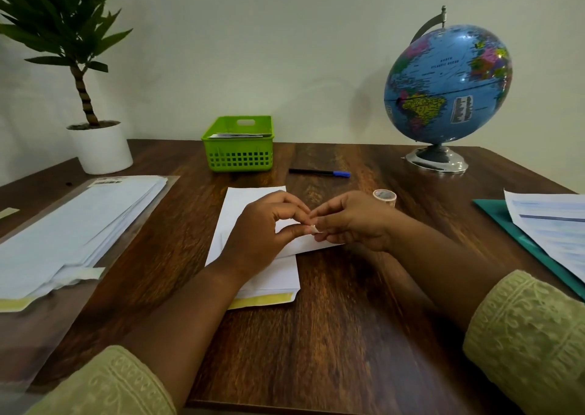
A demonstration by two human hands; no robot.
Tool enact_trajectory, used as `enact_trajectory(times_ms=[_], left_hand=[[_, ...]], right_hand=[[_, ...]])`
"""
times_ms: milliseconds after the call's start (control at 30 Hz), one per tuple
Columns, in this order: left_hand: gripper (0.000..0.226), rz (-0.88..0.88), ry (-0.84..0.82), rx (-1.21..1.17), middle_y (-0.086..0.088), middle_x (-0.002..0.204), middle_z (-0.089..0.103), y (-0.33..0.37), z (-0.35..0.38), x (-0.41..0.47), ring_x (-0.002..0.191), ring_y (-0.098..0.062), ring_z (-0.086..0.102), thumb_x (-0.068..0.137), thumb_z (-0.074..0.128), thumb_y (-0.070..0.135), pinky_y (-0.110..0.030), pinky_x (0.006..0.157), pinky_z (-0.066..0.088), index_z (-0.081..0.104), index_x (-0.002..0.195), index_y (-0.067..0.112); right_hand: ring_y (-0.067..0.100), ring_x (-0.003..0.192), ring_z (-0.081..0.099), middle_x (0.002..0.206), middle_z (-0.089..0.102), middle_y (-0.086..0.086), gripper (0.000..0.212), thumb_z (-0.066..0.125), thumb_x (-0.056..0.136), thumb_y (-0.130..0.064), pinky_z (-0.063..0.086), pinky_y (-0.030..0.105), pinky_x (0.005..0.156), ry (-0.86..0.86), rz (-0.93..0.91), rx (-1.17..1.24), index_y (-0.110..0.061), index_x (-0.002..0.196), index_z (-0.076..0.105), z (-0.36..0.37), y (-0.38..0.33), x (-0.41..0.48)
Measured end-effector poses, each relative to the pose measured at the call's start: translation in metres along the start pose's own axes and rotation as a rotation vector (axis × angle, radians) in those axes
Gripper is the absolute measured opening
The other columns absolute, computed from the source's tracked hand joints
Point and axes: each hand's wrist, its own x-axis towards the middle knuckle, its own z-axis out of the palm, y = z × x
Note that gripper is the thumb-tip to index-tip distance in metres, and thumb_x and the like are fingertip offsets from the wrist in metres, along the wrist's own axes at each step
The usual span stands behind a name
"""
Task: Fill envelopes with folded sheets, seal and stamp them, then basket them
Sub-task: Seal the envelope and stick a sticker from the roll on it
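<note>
A white envelope (253, 205) lies in the middle of the wooden desk, its yellow adhesive flap (262, 300) pointing toward me. Above it my left hand (262, 234) and my right hand (354, 221) meet fingertip to fingertip, both pinching one small pale sticker stamp (314, 230). A roll of stamp tape (384, 196) stands just behind my right hand. The green plastic basket (237, 158) sits at the back centre with an envelope lying in it. A stack of empty envelopes in a clear sleeve (72, 228) lies at the left.
A black pen with a blue cap (319, 172) lies behind the envelope. Printed sheets on a teal folder (550, 228) lie at the right edge. A globe (446, 88) stands at the back right, a potted plant (98, 148) at the back left.
</note>
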Motion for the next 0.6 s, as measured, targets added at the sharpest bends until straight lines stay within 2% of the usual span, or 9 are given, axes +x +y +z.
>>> enact_trajectory(times_ms=[333, 433, 600], left_hand=[[0.008, 0.059, -0.02, 0.179, 0.001, 0.087, 0.068, -0.001, 0.0, -0.001, 0.081, -0.013, 0.062, 0.076, 0.074, 0.024, -0.044, 0.074, 0.05, 0.074, 0.081, 0.017], [0.007, 0.096, -0.004, 0.221, 0.003, 0.085, 0.068, -0.001, -0.002, 0.0, 0.08, -0.014, 0.062, 0.077, 0.073, 0.024, -0.046, 0.073, 0.049, 0.073, 0.08, 0.017], [0.01, 0.111, 0.012, 0.235, 0.002, 0.087, 0.069, 0.0, -0.001, 0.0, 0.081, -0.014, 0.062, 0.077, 0.073, 0.026, -0.045, 0.075, 0.049, 0.073, 0.083, 0.018]], right_hand=[[0.011, 0.061, 0.069, 0.073, 0.074, 0.004, 0.016, 0.065, 0.08, 0.001, 0.052, 0.018, 0.052, -0.043, 0.127, 0.064, -0.012, 0.085, 0.073, -0.012, 0.0, -0.001], [0.01, 0.066, 0.069, 0.078, 0.074, 0.005, 0.016, 0.067, 0.079, -0.002, 0.053, 0.019, 0.054, -0.079, 0.134, 0.083, -0.012, 0.09, 0.071, -0.011, -0.001, -0.001], [0.006, 0.054, 0.065, 0.066, 0.072, 0.001, 0.012, 0.067, 0.08, -0.003, 0.05, 0.017, 0.048, 0.016, 0.106, 0.019, -0.013, 0.077, 0.073, -0.009, -0.004, -0.004]])
